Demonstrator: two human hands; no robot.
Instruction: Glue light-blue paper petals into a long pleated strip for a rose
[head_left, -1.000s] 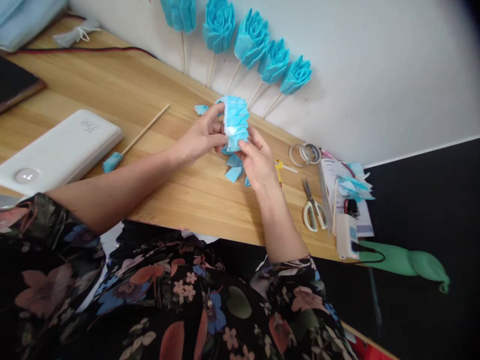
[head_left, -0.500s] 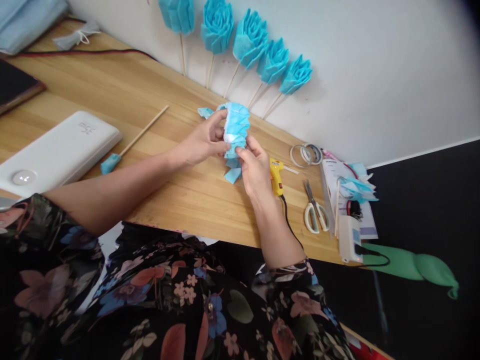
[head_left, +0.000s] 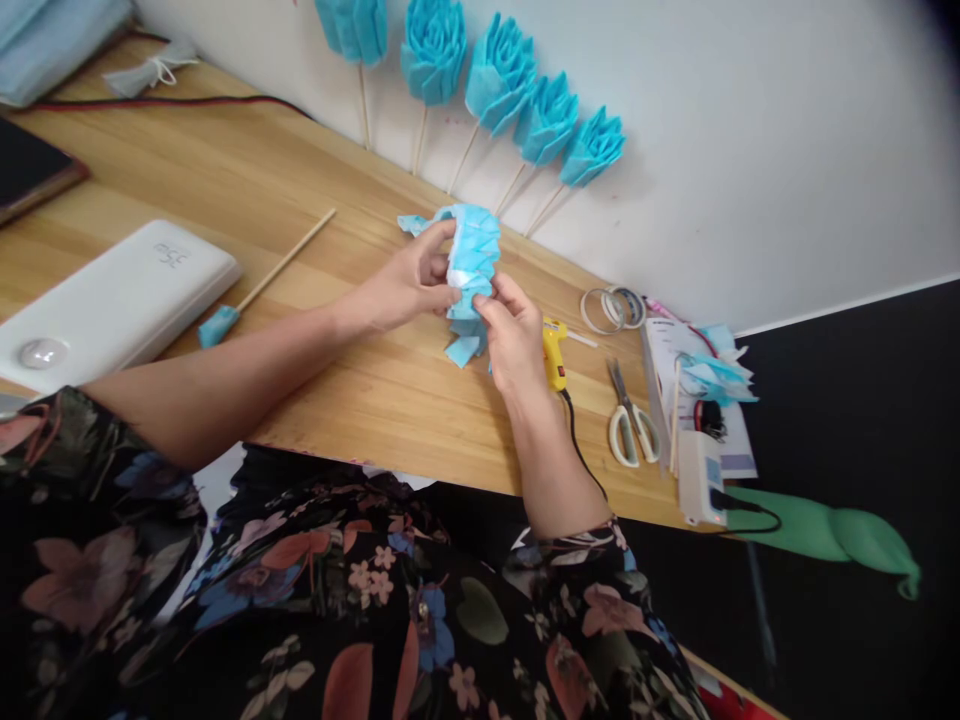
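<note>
A pleated strip of light blue fabric [head_left: 477, 245], white along one edge, is held up over the middle of the wooden table. My left hand [head_left: 424, 272] grips its left side, thumb at the lower edge and fingers behind. The thumb and fingers of my right hand [head_left: 511, 325] pinch the strip lower down on the right. Loose ends of the strip hang below and trail off to the upper left. Just right of my right hand lies a yellow glue gun [head_left: 554, 352], partly covered by it.
Several blue fabric roses [head_left: 501, 75] on sticks lean on the wall. A blue-tipped stick [head_left: 289, 258] lies beside a white power bank [head_left: 120, 300]. On the right are scissors [head_left: 631, 425], tape rolls [head_left: 602, 311], papers [head_left: 739, 440] and a white power adapter [head_left: 699, 478]. A green balloon [head_left: 825, 528] hangs past the edge.
My right hand has shifted very slightly, and the loose end under the strip hangs a little differently. Both hands keep their hold on the strip.
</note>
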